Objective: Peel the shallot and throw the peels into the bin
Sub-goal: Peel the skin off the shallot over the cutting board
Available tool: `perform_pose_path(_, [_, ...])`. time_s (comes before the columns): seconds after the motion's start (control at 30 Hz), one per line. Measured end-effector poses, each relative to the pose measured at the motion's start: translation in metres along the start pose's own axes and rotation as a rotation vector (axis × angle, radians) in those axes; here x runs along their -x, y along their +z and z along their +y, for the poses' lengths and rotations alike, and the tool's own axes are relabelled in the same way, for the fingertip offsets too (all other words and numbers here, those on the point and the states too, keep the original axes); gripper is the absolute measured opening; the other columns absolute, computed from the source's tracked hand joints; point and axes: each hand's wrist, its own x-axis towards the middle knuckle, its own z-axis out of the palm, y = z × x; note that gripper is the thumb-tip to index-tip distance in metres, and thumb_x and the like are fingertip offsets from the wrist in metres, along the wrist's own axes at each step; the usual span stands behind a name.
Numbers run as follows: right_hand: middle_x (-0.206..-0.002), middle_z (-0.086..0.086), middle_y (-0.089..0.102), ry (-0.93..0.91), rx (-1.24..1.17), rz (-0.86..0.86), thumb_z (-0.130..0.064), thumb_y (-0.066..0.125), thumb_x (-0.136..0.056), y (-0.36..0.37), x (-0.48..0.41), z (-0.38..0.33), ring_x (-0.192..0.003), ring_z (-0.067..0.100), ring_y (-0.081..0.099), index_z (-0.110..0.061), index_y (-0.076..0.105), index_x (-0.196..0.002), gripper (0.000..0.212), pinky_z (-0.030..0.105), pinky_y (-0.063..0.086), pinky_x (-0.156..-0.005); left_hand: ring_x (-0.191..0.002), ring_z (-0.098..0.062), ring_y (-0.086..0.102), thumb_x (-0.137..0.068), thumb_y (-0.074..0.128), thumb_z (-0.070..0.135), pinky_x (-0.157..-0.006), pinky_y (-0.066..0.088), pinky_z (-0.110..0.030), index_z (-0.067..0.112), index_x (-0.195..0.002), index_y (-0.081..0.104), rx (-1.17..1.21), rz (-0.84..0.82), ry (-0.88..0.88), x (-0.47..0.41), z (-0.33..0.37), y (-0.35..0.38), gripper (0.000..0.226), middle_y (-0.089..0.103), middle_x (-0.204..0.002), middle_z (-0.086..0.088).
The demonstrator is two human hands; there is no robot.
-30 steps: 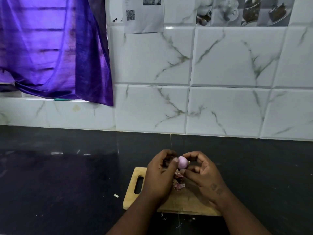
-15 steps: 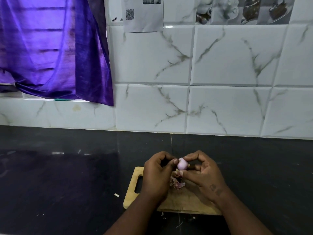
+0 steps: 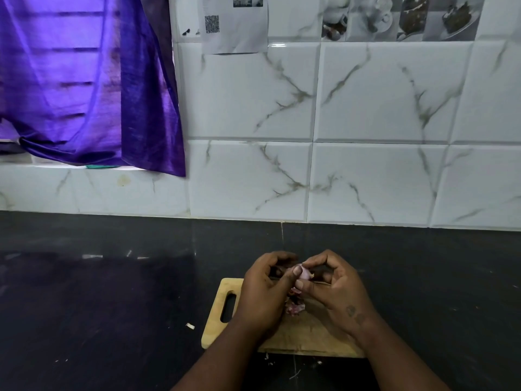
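A small pale pink shallot (image 3: 305,274) is pinched between the fingertips of both hands above a wooden cutting board (image 3: 298,334). My left hand (image 3: 265,294) covers its left side with the thumb on it. My right hand (image 3: 332,289) grips it from the right and below. A little heap of purple peels (image 3: 294,305) lies on the board under the hands. No bin shows in view.
The board, with a handle slot (image 3: 228,307) at its left end, rests on a black countertop (image 3: 112,306). Small peel scraps (image 3: 190,326) lie on the counter near it. A tiled wall (image 3: 366,136) rises behind, and a purple curtain (image 3: 84,80) hangs at the upper left.
The hands have closed in around the shallot, so less of it shows. My left thumb now lies over its left side.
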Motion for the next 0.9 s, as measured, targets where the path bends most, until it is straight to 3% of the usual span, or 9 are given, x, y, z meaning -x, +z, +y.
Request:
perform_pose_path(0.17, [-0.092,0.002,0.077,0.016,0.035,0.003,0.013,0.087,-0.068,0.000,0.000,-0.001,-0.085,0.012,0.077,-0.007,0.062,-0.101,0.046,0.025,0.062,-0.070,-0.091,-0.013,0.076,-0.100,0.072,0.016,-0.082,0.064,-0.042,0.020,-0.098,0.083,-0.100,0.072,0.067,-0.001,-0.003,0.000,0.012,0.080,-0.095,0.003])
perform_pose_path(0.3, [-0.100,0.004,0.074,0.005,0.027,0.004,0.011,0.092,-0.062,0.002,-0.001,0.003,-0.093,0.019,0.077,-0.015,0.059,-0.107,0.062,0.031,0.063,-0.077,-0.087,-0.009,0.073,-0.101,0.069,0.015,-0.076,0.061,-0.035,0.022,-0.092,0.081,-0.221,0.158,0.115,-0.002,-0.005,0.001,0.016,0.078,-0.088,0.008])
perform_pose_path(0.47, [-0.107,0.003,0.073,-0.005,-0.032,-0.055,0.014,0.089,-0.065,0.003,-0.001,0.002,-0.101,0.023,0.075,-0.019,0.060,-0.115,0.066,0.038,0.063,-0.086,-0.077,-0.024,0.071,-0.106,0.063,0.017,-0.072,0.059,-0.045,0.010,-0.086,0.073,-0.076,0.149,-0.021,-0.006,-0.007,0.000,0.023,0.076,-0.083,-0.009])
perform_pose_path(0.57, [-0.107,0.002,0.075,-0.029,-0.117,-0.030,0.008,0.089,-0.064,0.001,-0.002,0.000,-0.103,0.025,0.075,-0.014,0.063,-0.118,0.064,0.037,0.063,-0.088,-0.066,-0.015,0.067,-0.105,0.064,0.016,-0.059,0.057,-0.032,0.008,-0.085,0.071,-0.060,0.190,-0.088,-0.009,-0.010,-0.003,0.023,0.074,-0.077,-0.012])
perform_pose_path(0.67, [-0.112,0.009,0.075,-0.027,-0.188,0.018,-0.003,0.085,-0.068,-0.001,-0.002,-0.002,-0.106,0.027,0.075,-0.011,0.067,-0.118,0.054,0.033,0.063,-0.088,-0.083,-0.008,0.075,-0.101,0.069,0.013,-0.074,0.063,-0.029,0.021,-0.098,0.080,-0.104,0.191,-0.075,-0.007,-0.010,-0.003,0.014,0.080,-0.090,0.004])
perform_pose_path(0.73, [-0.113,0.008,0.077,-0.009,-0.181,0.024,-0.003,0.082,-0.076,-0.001,-0.001,-0.002,-0.107,0.026,0.075,-0.011,0.069,-0.116,0.043,0.031,0.062,-0.087,-0.099,-0.003,0.074,-0.098,0.069,0.010,-0.086,0.062,-0.027,0.027,-0.105,0.082,-0.152,0.168,-0.036,-0.004,-0.007,-0.003,0.023,0.079,-0.105,0.012])
perform_pose_path(0.8, [-0.113,0.007,0.078,0.010,-0.163,0.019,-0.002,0.079,-0.081,0.000,0.000,-0.002,-0.107,0.026,0.075,-0.009,0.070,-0.115,0.035,0.030,0.062,-0.087,-0.104,-0.002,0.072,-0.098,0.067,0.008,-0.091,0.061,-0.029,0.028,-0.106,0.083,-0.152,0.162,-0.016,-0.003,-0.004,-0.003,0.026,0.078,-0.109,0.013])
perform_pose_path(0.9, [-0.113,0.008,0.078,0.034,-0.159,0.014,-0.003,0.078,-0.082,0.000,0.000,-0.002,-0.109,0.027,0.075,-0.008,0.071,-0.114,0.033,0.037,0.062,-0.093,-0.112,-0.004,0.073,-0.106,0.060,0.012,-0.100,0.061,-0.032,0.027,-0.121,0.079,-0.055,0.121,-0.012,-0.001,0.001,-0.001,0.028,0.079,-0.117,0.013])
